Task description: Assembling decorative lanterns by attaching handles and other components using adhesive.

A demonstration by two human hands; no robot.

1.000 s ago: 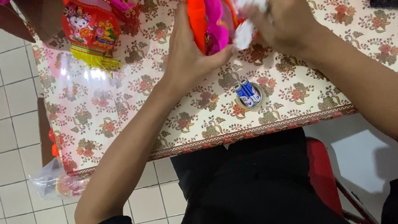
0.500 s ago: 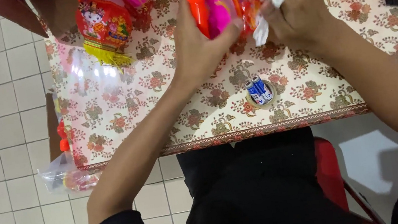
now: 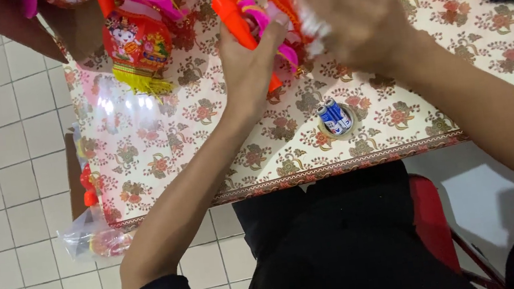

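The left hand stays clamped around the orange-and-pink paper lantern at twelve o'clock on the floral table. The right hand, blurred, has slid rightward, fingers curled on white plastic wrap. Two blue batteries lie at five o'clock of the lantern.

1 head-worn camera looks steeply down, close over the floral-clothed table edge and tiled floor.

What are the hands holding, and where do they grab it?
The left hand grips an orange-and-pink paper decoration around its lower end. The right hand is blurred; its grip cannot be told.
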